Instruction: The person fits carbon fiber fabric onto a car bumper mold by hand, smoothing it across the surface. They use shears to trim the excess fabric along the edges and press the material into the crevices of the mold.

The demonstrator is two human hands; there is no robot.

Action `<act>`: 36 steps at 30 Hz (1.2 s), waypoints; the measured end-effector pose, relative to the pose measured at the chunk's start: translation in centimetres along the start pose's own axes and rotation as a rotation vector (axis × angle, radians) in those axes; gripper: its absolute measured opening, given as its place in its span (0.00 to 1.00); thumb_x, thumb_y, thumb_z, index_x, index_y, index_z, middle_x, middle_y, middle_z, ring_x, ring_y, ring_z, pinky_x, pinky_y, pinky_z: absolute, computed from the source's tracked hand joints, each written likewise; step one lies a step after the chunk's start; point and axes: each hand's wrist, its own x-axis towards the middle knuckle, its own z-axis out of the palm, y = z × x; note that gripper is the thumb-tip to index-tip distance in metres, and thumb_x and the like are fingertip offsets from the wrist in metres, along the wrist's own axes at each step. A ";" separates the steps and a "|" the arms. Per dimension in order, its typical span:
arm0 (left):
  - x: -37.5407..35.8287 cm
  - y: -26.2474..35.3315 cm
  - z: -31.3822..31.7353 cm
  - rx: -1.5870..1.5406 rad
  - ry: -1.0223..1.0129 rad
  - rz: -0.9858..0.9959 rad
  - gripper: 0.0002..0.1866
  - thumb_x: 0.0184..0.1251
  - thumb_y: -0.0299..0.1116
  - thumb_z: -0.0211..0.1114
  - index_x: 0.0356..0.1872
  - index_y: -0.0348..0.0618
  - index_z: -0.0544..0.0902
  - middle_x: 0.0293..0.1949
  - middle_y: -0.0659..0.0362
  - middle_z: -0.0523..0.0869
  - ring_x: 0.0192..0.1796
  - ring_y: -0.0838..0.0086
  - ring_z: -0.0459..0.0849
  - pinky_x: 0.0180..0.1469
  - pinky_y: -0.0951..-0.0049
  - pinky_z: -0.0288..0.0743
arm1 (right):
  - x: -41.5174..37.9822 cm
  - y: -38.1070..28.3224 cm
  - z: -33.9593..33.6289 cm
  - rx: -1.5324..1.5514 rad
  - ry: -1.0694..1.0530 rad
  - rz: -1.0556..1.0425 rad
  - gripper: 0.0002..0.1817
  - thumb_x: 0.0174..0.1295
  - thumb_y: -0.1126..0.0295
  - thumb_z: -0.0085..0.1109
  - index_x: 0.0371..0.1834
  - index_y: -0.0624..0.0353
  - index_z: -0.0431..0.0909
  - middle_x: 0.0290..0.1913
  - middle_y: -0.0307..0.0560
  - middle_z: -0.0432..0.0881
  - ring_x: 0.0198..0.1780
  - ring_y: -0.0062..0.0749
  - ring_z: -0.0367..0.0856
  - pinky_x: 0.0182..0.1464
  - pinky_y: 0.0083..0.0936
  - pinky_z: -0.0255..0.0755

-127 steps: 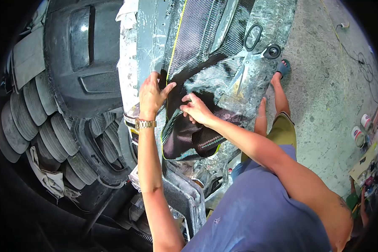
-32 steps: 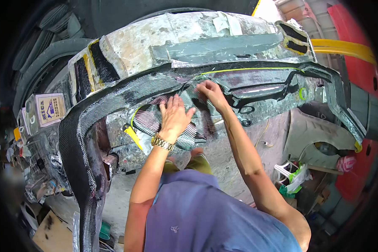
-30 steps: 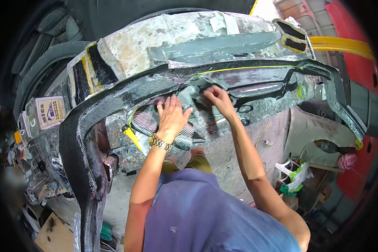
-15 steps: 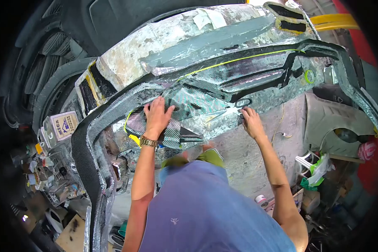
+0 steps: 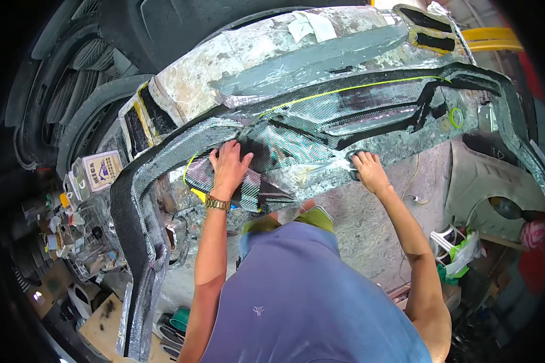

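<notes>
My left hand (image 5: 227, 172) lies palm down with its fingers apart, pressing on a dark woven carbon-fibre cloth (image 5: 248, 192) laid over the mould. A yellow-green edge line runs beside this cloth on its left. At the right, my right hand (image 5: 371, 172) has its fingers curled over the black handles of a pair of scissors (image 5: 327, 163). Their pale blades point left along the mould's near edge, and my fingers partly hide the handles. More carbon-fibre weave (image 5: 375, 100) covers the long bumper-shaped mould (image 5: 191, 142) in front of me.
A green tape roll (image 5: 456, 118) sits on the mould's right side. A large scuffed bumper form (image 5: 188, 72) stands behind. At the left is a printed tin (image 5: 100, 169) among clutter. A grey fender (image 5: 484, 184) and a white stool (image 5: 447, 243) are at the right.
My right hand has shifted up and left over the scissor handles, its fingers now curled on them. My left hand stays on the cloth. The whole view has shifted slightly.
</notes>
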 end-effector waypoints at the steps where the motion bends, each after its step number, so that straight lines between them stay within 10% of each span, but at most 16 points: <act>1: -0.2 0.0 -0.1 -0.016 -0.004 -0.003 0.27 0.69 0.47 0.67 0.58 0.34 0.81 0.64 0.50 0.79 0.69 0.58 0.73 0.72 0.41 0.54 | 0.0 0.1 -0.5 -0.005 -0.042 -0.010 0.29 0.49 0.72 0.70 0.58 0.57 0.74 0.59 0.49 0.76 0.67 0.46 0.71 0.66 0.42 0.65; 6: -0.6 0.2 0.0 -0.042 0.019 0.015 0.27 0.70 0.49 0.65 0.58 0.34 0.80 0.64 0.49 0.78 0.69 0.57 0.73 0.71 0.41 0.56 | -2.0 1.4 -2.7 0.097 -0.127 -0.057 0.29 0.46 0.70 0.73 0.55 0.55 0.75 0.54 0.52 0.79 0.59 0.53 0.77 0.59 0.44 0.71; 15: -1.0 1.1 -0.3 -0.028 0.036 0.066 0.35 0.73 0.54 0.61 0.62 0.26 0.77 0.67 0.41 0.77 0.73 0.54 0.70 0.72 0.47 0.56 | -6.1 -3.5 -8.0 1.361 -0.558 0.342 0.23 0.55 0.67 0.79 0.49 0.58 0.75 0.39 0.39 0.78 0.41 0.25 0.81 0.44 0.25 0.75; 24: -1.3 1.4 -0.8 -0.075 -0.071 0.053 0.39 0.72 0.56 0.60 0.65 0.23 0.75 0.72 0.40 0.72 0.74 0.53 0.66 0.73 0.49 0.55 | 4.6 -18.4 -15.4 1.078 -0.759 0.477 0.43 0.60 0.28 0.62 0.56 0.59 0.72 0.40 0.40 0.79 0.38 0.21 0.85 0.43 0.24 0.73; 36: -1.4 1.3 -1.1 -0.095 -0.126 0.104 0.39 0.68 0.52 0.66 0.64 0.21 0.75 0.71 0.40 0.73 0.72 0.54 0.68 0.72 0.50 0.58 | 9.8 -20.5 -15.1 1.121 -0.932 0.587 0.35 0.58 0.32 0.68 0.42 0.58 0.78 0.30 0.38 0.80 0.29 0.28 0.88 0.33 0.24 0.82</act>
